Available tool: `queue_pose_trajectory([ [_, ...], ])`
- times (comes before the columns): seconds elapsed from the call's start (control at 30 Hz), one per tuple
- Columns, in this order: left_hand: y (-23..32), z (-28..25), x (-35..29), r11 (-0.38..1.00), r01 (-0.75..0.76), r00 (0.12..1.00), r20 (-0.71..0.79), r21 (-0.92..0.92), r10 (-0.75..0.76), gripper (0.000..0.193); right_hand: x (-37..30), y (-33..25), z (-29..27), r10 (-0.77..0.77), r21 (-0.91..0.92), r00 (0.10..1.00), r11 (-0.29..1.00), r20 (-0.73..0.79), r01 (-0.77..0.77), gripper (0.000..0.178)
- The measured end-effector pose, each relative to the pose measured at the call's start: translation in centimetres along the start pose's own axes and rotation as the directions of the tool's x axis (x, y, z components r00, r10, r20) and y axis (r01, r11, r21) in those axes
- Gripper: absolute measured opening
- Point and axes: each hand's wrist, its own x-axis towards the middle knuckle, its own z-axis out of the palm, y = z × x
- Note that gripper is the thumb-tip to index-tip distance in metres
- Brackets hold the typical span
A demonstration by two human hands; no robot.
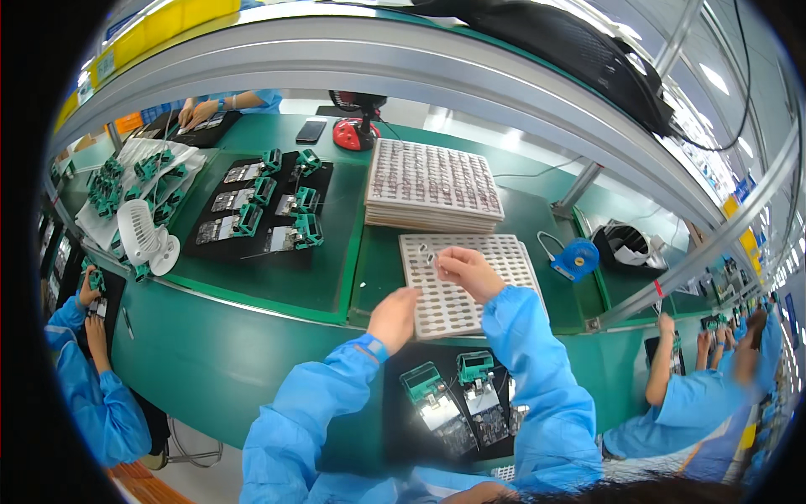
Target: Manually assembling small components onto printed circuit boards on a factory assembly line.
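A white tray [462, 309] with rows of small metallic parts lies in front of me on the green bench. My right hand [470, 273] is over its upper left part, thumb and fingers pinched on a small pale metallic part [426, 255]. My left hand [394, 320] is at the tray's left edge with its fingers curled together; what they hold, if anything, is hidden. Below the tray, on a black mat, lie circuit boards [453, 424], with green clamp-like fixtures [420, 380] at their far ends; my right sleeve covers part of them.
A stack of filled trays [432, 189] stands behind the tray. To the left, a black mat [277, 181] bears several boards with green fixtures, near a white fan [144, 233]. A blue reel [578, 259] sits right. Co-workers' hands show left, far left and right. A metal beam [336, 63] crosses above.
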Motion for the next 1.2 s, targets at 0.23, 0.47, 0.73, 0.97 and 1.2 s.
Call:
queue_pose_trajectory([
  [0.23, 10.5, -0.6, 0.4, 0.720, 0.268, 0.963, 0.168, -0.640, -0.209, 0.020, -16.2, -2.0, 1.6, 0.164, 0.032, 0.984, 0.986, -0.062, -0.163, 0.013],
  [0.47, 15.9, 4.4, -4.5, 0.888, 0.157, 0.949, 0.315, -0.432, -0.014, 0.015, -28.1, 3.6, 0.7, 0.205, -0.032, 0.947, 0.975, -0.245, -0.220, 0.015],
  [0.73, 18.4, 13.7, -4.3, 0.933, 0.016, 0.953, 0.288, -0.358, 0.094, 0.012, -32.7, 6.6, -2.3, 0.122, -0.015, 0.865, 0.989, -0.486, -0.148, 0.014],
  [0.97, 20.0, 25.8, -1.0, 0.988, -0.113, 0.967, 0.216, -0.101, 0.133, 0.006, -32.8, 9.8, -14.7, 0.108, -0.004, 0.850, 0.992, -0.516, -0.129, 0.015],
  [1.2, 20.5, 27.0, -0.6, 0.991, -0.135, 0.968, 0.212, -0.024, 0.137, 0.007, -32.4, 11.6, -16.7, 0.153, 0.140, 0.858, 0.985, -0.491, -0.096, 0.016],
])
